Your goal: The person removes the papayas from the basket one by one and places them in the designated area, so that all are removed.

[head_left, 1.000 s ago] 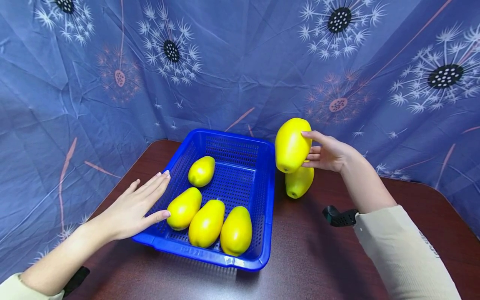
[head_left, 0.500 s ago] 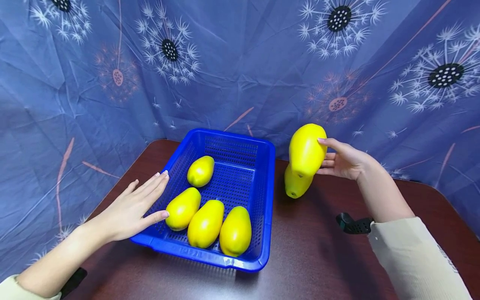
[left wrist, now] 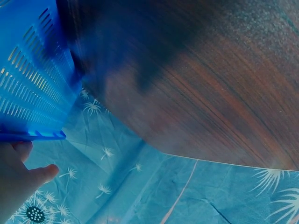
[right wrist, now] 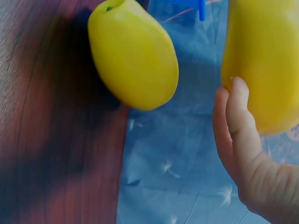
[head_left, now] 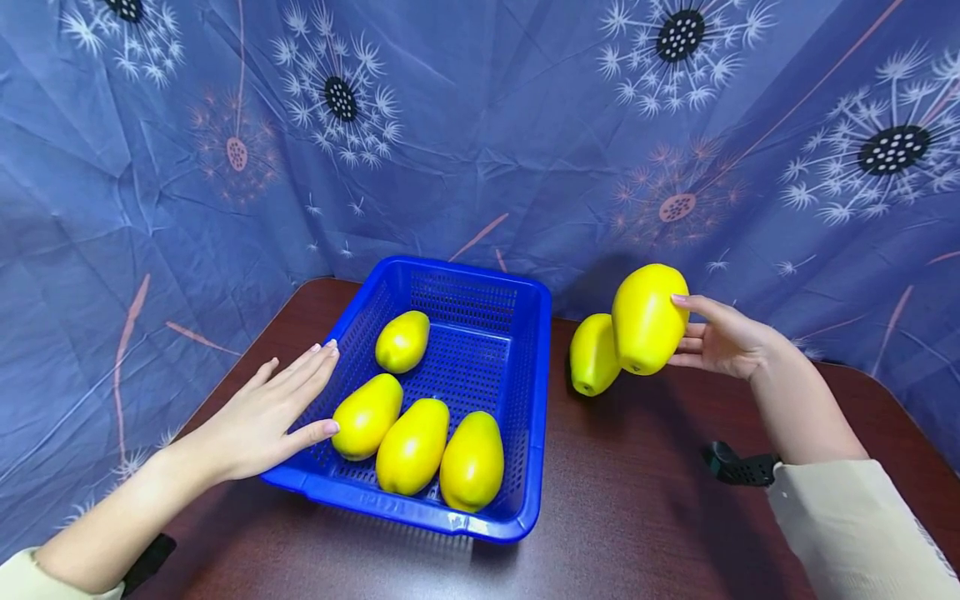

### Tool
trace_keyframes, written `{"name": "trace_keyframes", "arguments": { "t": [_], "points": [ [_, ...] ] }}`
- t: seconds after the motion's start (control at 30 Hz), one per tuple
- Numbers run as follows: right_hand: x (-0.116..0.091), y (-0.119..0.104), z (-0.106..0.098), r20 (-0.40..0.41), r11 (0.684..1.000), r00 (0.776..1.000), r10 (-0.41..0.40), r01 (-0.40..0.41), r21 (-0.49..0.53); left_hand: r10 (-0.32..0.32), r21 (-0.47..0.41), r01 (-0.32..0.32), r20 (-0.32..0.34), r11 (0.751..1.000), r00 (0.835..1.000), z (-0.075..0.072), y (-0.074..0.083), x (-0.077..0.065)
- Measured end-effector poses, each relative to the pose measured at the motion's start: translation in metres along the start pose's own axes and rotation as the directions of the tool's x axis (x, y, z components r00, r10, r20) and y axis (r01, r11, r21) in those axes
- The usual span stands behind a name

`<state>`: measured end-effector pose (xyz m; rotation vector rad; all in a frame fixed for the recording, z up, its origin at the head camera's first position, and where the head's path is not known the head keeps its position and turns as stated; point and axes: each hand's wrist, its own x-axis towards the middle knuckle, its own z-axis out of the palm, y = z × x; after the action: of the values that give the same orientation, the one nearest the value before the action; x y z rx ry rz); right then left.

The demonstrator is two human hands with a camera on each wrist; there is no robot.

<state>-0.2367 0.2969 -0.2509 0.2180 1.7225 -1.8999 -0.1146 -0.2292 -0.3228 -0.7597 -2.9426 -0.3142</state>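
Right of the blue basket (head_left: 537,433), our right hand (head_left: 720,340) grasped a yellow fruit (head_left: 647,318) upright above the desk (head_left: 637,500); our left hand (head_left: 262,417), fingers straight, rested against the basket's left rim.

We take the basket (head_left: 525,433) as landmark; it sits on the worktop (head_left: 637,517), left of centre. Inside it, three fruits (head_left: 414,446) lie side by side along the near wall, and a fourth fruit (head_left: 402,342) lies alone toward the far left corner. The left hand (head_left: 266,417) rests against the basket's left wall, outside it. Right of the basket, a fruit on the worktop (head_left: 592,354) lies near its far right corner. Further right again, the right hand (head_left: 720,340) holds a raised fruit (head_left: 647,318) above the worktop, just beside that one. A cloth backdrop (head_left: 480,125) hangs behind the basket.
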Motion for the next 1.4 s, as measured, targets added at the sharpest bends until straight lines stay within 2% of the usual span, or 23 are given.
{"name": "trace_keyframes", "arguments": {
  "t": [0.53, 0.77, 1.13, 1.4],
  "points": [
    [-0.001, 0.03, -0.036, -0.021, 0.994, 1.0, 0.001, 0.002, 0.109, 0.007, 0.012, -0.007, -0.006, 1.0, 1.0, 0.0, 0.0, 0.0],
    [0.0, 0.04, -0.048, -0.033, 0.994, 0.999, 0.002, 0.001, 0.112, 0.01, 0.008, -0.01, -0.011, 1.0, 1.0, 0.0, 0.0, 0.0],
    [0.005, 0.056, -0.057, -0.04, 0.987, 0.999, -0.034, 0.04, 0.159, 0.011, 0.008, -0.01, -0.008, 1.0, 1.0, -0.001, 0.001, 0.0],
    [0.012, 0.064, -0.058, -0.057, 0.99, 0.998, -0.036, 0.043, 0.134, 0.006, 0.011, -0.006, -0.007, 1.0, 1.0, -0.001, 0.001, 0.0]
  ]
}}
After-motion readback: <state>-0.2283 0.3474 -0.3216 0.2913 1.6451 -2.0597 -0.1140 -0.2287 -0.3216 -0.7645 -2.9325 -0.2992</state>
